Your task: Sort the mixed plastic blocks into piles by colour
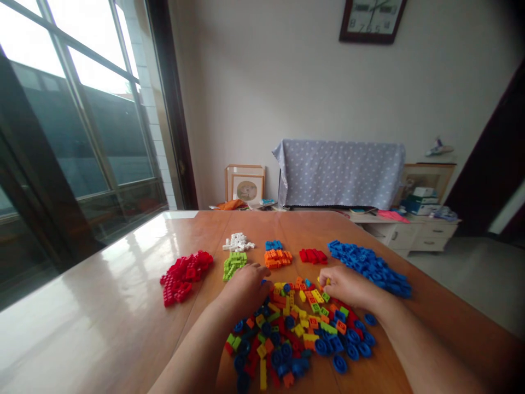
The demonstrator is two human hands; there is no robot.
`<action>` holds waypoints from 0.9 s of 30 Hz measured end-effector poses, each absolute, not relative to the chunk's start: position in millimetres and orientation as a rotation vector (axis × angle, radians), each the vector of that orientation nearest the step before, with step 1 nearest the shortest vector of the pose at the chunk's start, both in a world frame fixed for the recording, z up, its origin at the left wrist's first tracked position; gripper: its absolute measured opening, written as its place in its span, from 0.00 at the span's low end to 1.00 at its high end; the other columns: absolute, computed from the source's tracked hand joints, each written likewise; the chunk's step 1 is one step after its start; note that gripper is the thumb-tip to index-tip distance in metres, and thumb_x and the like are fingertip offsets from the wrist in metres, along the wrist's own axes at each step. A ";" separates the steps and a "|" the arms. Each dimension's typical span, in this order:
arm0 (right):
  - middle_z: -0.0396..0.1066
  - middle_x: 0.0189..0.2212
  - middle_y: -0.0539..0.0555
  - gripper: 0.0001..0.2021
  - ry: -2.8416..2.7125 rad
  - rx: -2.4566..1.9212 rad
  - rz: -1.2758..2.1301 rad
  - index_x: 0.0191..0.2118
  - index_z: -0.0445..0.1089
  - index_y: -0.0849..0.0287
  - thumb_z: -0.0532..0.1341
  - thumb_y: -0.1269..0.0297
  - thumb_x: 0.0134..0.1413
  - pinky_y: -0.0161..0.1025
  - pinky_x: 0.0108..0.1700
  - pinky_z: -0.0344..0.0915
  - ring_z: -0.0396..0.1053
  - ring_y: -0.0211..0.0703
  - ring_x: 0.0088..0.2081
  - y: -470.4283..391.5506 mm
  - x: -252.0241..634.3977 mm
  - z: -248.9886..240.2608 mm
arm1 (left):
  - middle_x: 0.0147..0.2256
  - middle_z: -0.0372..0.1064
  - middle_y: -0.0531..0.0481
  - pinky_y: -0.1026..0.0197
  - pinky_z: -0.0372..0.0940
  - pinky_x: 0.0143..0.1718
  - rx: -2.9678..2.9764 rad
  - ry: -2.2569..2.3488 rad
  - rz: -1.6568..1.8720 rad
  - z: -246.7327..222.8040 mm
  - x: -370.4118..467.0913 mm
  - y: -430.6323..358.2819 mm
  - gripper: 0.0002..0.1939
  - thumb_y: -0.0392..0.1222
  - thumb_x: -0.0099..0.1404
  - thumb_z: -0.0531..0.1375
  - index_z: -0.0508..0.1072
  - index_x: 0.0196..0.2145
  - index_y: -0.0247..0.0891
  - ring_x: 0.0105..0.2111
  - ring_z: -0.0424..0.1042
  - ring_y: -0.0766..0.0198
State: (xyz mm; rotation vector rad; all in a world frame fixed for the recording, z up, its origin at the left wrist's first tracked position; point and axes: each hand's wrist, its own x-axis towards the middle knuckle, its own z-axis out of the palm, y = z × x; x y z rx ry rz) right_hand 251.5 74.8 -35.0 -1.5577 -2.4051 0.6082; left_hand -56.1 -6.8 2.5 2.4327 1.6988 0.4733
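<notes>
My left hand (250, 285) hangs over the left back of a mixed pile of toy building bricks (301, 323), beside the lime green bricks (234, 265). Its fingers are loosely bent, with the thumb apart from them; a bit of blue shows between, and I cannot tell whether it touches the hand. At the pile's back right, my right hand (342, 283) is closed in a pinch on a small yellow brick (327, 281), mostly hidden by the fingers. The mixed pile holds yellow, orange, red, green and blue pieces, with round blue ones (339, 363) at its front right.
Sorted heaps lie around: red bricks (184, 276) at left, white bricks (238, 241), blue bricks (273, 245), orange bricks (278, 258), a small red group (313, 255), and a large blue heap (367, 265) at right. The wooden table (110, 312) is glossy. Behind stands a low cabinet (424, 235).
</notes>
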 end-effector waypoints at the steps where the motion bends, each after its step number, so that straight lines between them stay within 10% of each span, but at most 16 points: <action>1: 0.74 0.27 0.49 0.05 -2.404 -1.558 0.598 0.32 0.75 0.56 0.63 0.67 0.47 0.33 0.31 0.54 0.66 0.39 0.30 74.9 250.9 -36.5 | 0.45 0.74 0.43 0.59 0.65 0.45 2.431 1.697 0.493 2.9 -58.0 -6.6 0.15 0.46 0.69 0.54 0.76 0.47 0.40 0.44 0.73 0.55; 27: 0.77 0.32 0.50 0.09 -2.544 -1.361 0.283 0.37 0.74 0.55 0.58 0.60 0.59 0.33 0.34 0.55 0.69 0.42 0.35 69.3 144.6 -2.8 | 0.43 0.76 0.46 0.62 0.63 0.37 2.218 1.946 0.809 5.9 -90.1 -5.7 0.13 0.48 0.70 0.53 0.75 0.40 0.43 0.41 0.74 0.57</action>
